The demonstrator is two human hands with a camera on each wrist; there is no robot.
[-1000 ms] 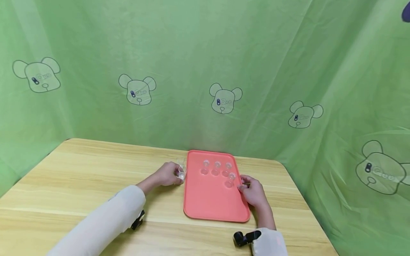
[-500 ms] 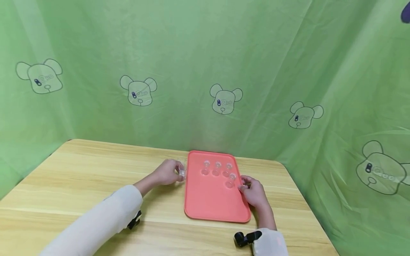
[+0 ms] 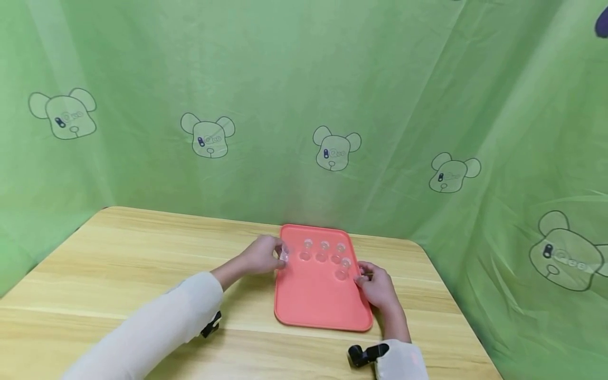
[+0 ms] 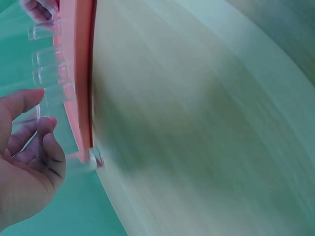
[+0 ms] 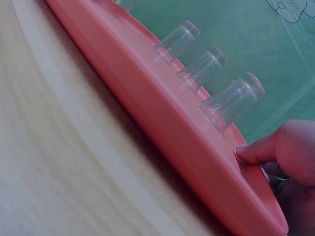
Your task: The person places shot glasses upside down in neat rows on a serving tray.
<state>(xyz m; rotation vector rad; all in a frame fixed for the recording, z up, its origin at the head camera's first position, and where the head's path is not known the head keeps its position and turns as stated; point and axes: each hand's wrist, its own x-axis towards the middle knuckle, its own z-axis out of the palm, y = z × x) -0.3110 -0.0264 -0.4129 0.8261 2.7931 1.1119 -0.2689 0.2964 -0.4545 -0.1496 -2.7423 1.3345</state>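
My left hand [image 3: 260,255] pinches a small clear shot glass [image 3: 284,254] between thumb and fingers, over the left side of a pink tray [image 3: 318,303]. On the tray, several like glasses stand upside down, narrow ends up: three in a row, with the right one [image 3: 339,254], and another glass [image 3: 343,269] nearer me by the right rim. My right hand [image 3: 377,285] grips the tray's right rim; in the right wrist view its thumb [image 5: 258,150] lies over the edge, the other fingers partly hidden.
Beyond the tray's edge, another clear glass [image 4: 96,158] stands on the table in the left wrist view, partly behind my left hand. The wooden table [image 3: 157,264] ends at a green curtain [image 3: 266,174] with printed bear heads.
My left hand has carried its glass rightward from beside the tray to above its left side. The right hand has stayed on the rim; the standing glasses have not moved.
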